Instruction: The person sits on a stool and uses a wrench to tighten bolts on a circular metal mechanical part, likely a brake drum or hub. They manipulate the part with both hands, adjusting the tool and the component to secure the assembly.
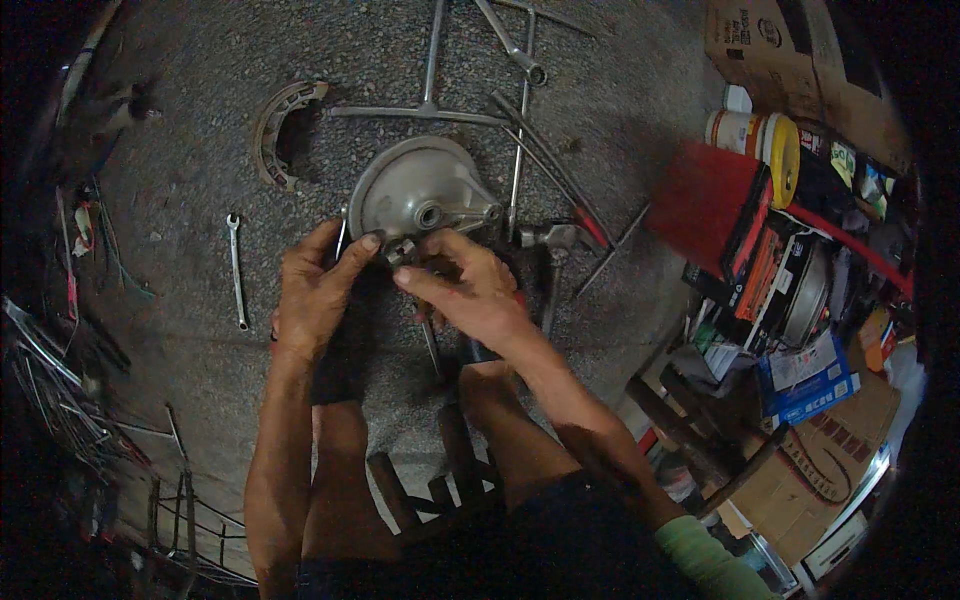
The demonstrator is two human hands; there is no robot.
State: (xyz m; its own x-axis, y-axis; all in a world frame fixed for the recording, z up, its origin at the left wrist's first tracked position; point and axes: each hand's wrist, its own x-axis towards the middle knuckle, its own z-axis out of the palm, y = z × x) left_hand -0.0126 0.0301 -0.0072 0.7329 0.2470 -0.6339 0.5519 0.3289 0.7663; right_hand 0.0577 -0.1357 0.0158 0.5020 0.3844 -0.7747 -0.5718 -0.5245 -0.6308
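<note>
A round, silver-grey brake plate (410,185) with a central hole and a protruding lug is in front of me, tilted over the ground. At its lower edge my left hand (322,285) is closed, thumb pressed near a small metal piece (400,250). My right hand (465,285) pinches that same piece between thumb and forefinger from the other side. Beside my left fingers a thin metal strip (343,232) sticks up; its kind is unclear. The undersides of both hands and what lies beneath the plate are hidden.
Around the plate lie a curved brake shoe (268,135), a combination wrench (237,270), a T-handle wrench (428,108), red-handled pliers (585,220) and a hammer (550,237). A red box (710,205), a white tub (740,132) and cartons crowd the right; several metal rods (45,350) lie left.
</note>
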